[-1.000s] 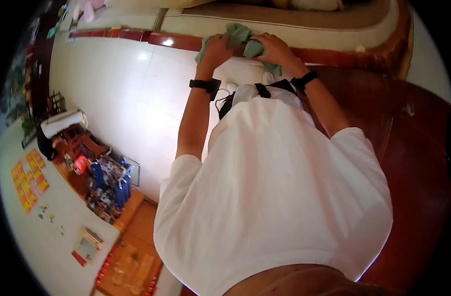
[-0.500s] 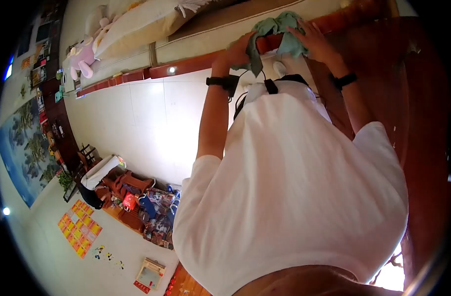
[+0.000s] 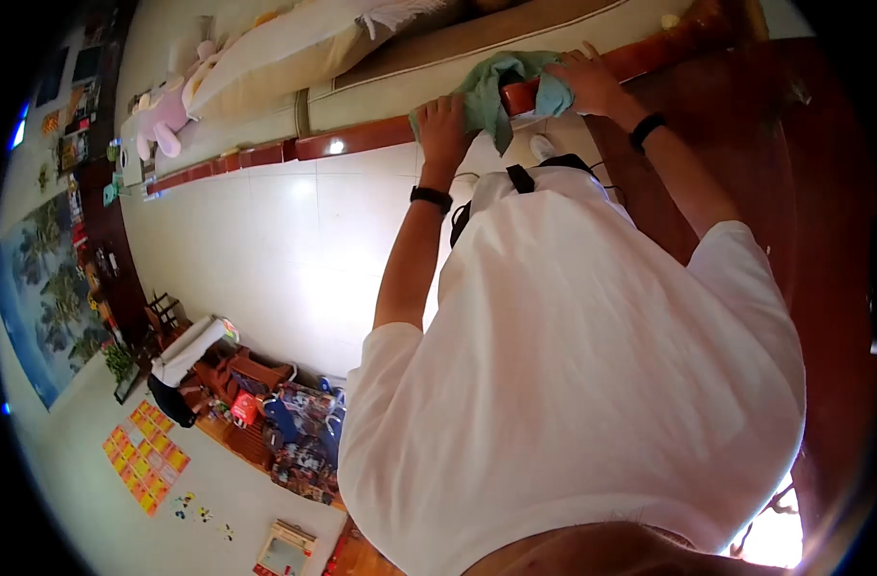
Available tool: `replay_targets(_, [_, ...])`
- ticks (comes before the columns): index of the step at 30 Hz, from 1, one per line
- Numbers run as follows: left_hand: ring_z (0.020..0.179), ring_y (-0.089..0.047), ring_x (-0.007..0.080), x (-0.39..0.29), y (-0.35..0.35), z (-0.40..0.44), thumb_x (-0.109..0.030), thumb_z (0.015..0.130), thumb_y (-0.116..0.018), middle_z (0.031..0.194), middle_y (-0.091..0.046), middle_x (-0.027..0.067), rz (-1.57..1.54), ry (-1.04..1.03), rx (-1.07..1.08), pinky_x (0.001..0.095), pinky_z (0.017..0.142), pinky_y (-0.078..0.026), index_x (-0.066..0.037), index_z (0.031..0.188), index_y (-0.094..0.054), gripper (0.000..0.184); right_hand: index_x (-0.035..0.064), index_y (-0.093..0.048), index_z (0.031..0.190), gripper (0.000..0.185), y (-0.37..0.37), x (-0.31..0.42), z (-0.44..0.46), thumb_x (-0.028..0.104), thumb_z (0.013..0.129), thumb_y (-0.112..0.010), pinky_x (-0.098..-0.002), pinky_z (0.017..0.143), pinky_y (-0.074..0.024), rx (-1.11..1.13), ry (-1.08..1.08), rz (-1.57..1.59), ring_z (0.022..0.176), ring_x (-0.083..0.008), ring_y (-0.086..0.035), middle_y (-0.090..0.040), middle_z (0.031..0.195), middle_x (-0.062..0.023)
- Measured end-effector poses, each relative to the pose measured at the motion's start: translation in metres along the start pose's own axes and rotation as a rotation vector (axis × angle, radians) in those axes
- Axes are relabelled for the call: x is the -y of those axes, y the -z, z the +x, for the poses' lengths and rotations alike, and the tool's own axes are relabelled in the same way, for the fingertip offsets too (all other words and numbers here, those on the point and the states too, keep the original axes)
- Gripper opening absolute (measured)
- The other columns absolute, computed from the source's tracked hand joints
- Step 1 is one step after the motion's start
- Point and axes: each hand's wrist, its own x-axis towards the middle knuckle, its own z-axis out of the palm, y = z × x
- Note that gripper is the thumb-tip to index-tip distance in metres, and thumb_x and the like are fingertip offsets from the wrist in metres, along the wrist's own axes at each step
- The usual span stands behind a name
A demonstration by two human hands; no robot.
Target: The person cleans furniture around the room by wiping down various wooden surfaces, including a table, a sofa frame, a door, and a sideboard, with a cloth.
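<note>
A green cloth [image 3: 488, 94] lies bunched over the glossy red-brown wooden rail [image 3: 376, 134] along the sofa's front, with part of it hanging down. My left hand [image 3: 444, 130] is closed over the cloth's left end, its fingers bent onto the rail. At the other end, my right hand [image 3: 589, 84] grips a fold of the same cloth against the wood. Between the hands a short stretch of bare rail shows through the cloth's loop. The undersides of both hands are hidden.
Above the rail is the sofa's beige cushion [image 3: 352, 108], with a pink plush toy [image 3: 162, 120] at its left. A dark red wooden surface [image 3: 726, 125] stands to my right. Pale floor tiles [image 3: 266, 211] extend on the left, towards a cluttered wooden bench [image 3: 237, 437].
My left hand has moved left and down along the rail, drawing the cloth's left end with it. The right hand has shifted slightly left and lower, and the cloth lies more spread out.
</note>
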Motion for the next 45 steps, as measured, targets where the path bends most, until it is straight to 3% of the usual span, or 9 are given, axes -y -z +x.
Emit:
replay_targets(7, [0.101,-0.057,0.0287,0.01,0.005,0.007,-0.031,0.065,-0.082,0.104,-0.059,0.0074,-0.046,-0.013,0.063,0.0443,0.09,-0.04,-0.011,0.113,-0.058,0.058,0.0122,-0.05,0.133,0.083,-0.012,0.035,0.039,0.033,0.06,-0.084,-0.0473,0.107,-0.0333,0.205,0.113,0.041,0.117,-0.0338,-0.051,-0.057,0.12,-0.0152])
replay_targets(11, [0.1,-0.057,0.0293,0.012,0.006,0.008,-0.03,0.062,-0.083,0.101,-0.059,0.0069,-0.1,0.044,0.107,0.0436,0.09,-0.04,-0.011,0.113,-0.058,0.059,0.0104,-0.048,0.133,0.084,-0.011,0.049,0.03,0.026,0.06,-0.086,-0.0457,0.103,-0.037,-0.007,0.139,0.276,0.117,-0.0366,-0.05,-0.056,0.12,-0.0166])
replay_targets(16, [0.116,-0.051,0.0317,0.021,-0.002,-0.013,-0.017,0.061,-0.075,0.118,-0.057,0.0129,-0.203,-0.066,-0.063,0.0464,0.097,-0.039,-0.01,0.128,-0.053,0.071,0.0103,-0.048,0.133,0.084,0.007,0.085,0.029,0.018,0.058,-0.088,-0.048,0.103,-0.0364,0.047,-0.034,0.278,0.118,-0.0391,-0.049,-0.054,0.122,-0.0187])
replay_targets(17, [0.135,-0.038,0.0333,0.029,0.001,-0.016,-0.01,0.062,-0.07,0.142,-0.044,0.0125,-0.425,-0.025,0.093,0.0507,0.113,-0.026,-0.014,0.142,-0.042,0.084,0.0095,-0.051,0.13,0.079,0.009,0.086,0.034,0.02,0.06,-0.086,-0.0487,0.103,-0.0367,-0.042,0.078,0.222,0.116,-0.0387,-0.05,-0.055,0.117,-0.0195])
replay_targets(21, [0.139,-0.034,0.0328,0.062,0.012,-0.038,-0.011,0.061,-0.072,0.146,-0.04,0.0108,-0.519,-0.053,0.108,0.0518,0.114,-0.022,-0.018,0.143,-0.041,0.088,0.0077,-0.052,0.128,0.073,0.009,0.103,0.058,0.021,0.063,-0.082,-0.048,0.103,-0.0368,-0.064,0.284,0.196,0.113,-0.038,-0.052,-0.057,0.112,-0.0193])
replay_targets(27, [0.148,-0.017,0.0303,0.128,0.02,-0.069,-0.039,0.058,-0.088,0.156,-0.028,0.0061,-0.413,0.193,0.152,0.0542,0.118,-0.013,-0.027,0.148,-0.035,0.105,0.0044,-0.055,0.123,0.066,-0.035,0.153,0.105,0.022,0.064,-0.078,-0.0476,0.095,-0.0429,-0.004,0.245,0.049,0.102,-0.037,-0.057,-0.061,0.105,-0.0181])
replay_targets(36, [0.14,-0.031,0.0303,0.207,0.0,-0.066,-0.033,0.057,-0.086,0.139,-0.047,0.0067,-0.234,0.297,0.008,0.0519,0.115,-0.02,-0.026,0.133,-0.052,0.083,0.0058,-0.051,0.123,0.068,-0.044,0.25,0.174,0.033,0.066,-0.078,-0.0459,0.082,-0.0485,0.001,0.184,0.022,0.099,-0.0352,-0.06,-0.06,0.104,-0.0168])
replay_targets(40, [0.129,-0.043,0.0305,0.229,0.01,-0.059,-0.028,0.055,-0.085,0.122,-0.055,0.0059,-0.145,0.358,0.148,0.05,0.111,-0.026,-0.027,0.122,-0.058,0.072,0.007,-0.049,0.128,0.079,-0.022,0.27,0.199,0.041,0.063,-0.079,-0.0477,0.084,-0.0516,0.279,0.072,0.157,0.103,-0.0371,-0.062,-0.06,0.114,-0.0187])
replay_targets(45, [0.123,-0.047,0.0298,0.222,-0.008,-0.061,-0.02,0.067,-0.076,0.117,-0.056,0.0084,0.019,0.391,0.043,0.051,0.109,-0.028,-0.018,0.12,-0.057,0.056,0.0067,-0.046,0.134,0.088,-0.024,0.272,0.193,0.043,0.062,-0.081,-0.0471,0.086,-0.0522,0.275,0.061,0.266,0.106,-0.0372,-0.062,-0.06,0.12,-0.0198])
